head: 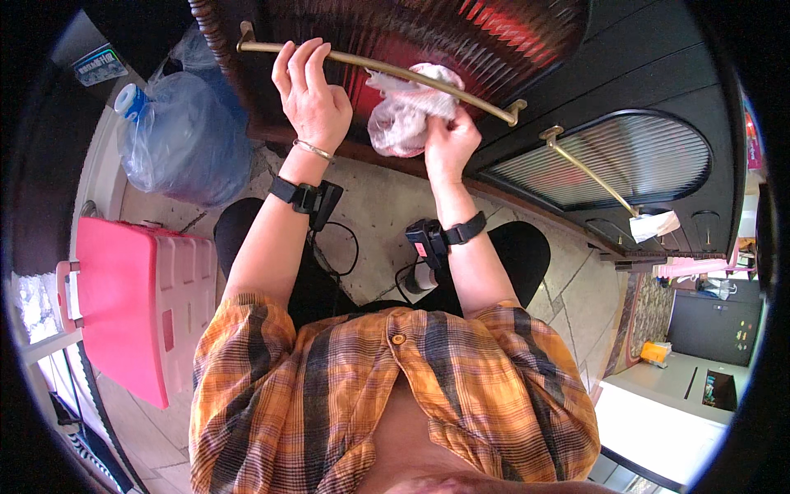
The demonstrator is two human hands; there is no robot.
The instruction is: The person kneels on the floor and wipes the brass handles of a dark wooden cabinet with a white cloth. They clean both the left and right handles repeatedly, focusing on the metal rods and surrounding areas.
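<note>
A long brass bar handle [370, 63] runs across the dark cabinet door with a ribbed glass panel [494, 37]. The fingers of my left hand [313, 99] are hooked over the left part of this bar. My right hand [453, 142] grips a crumpled white and pink cloth [401, 117] near the bar's right half. Part of the cloth lies behind the bar, against the door. The fingertips of my right hand are partly hidden by the cloth.
Large blue plastic water bottles [185, 136] stand at the left, near a pink lidded storage box [123, 302]. To the right is another cabinet door with an oval ribbed panel [605, 160] and a brass handle [592, 173]. My knees flank the tiled floor [382, 197].
</note>
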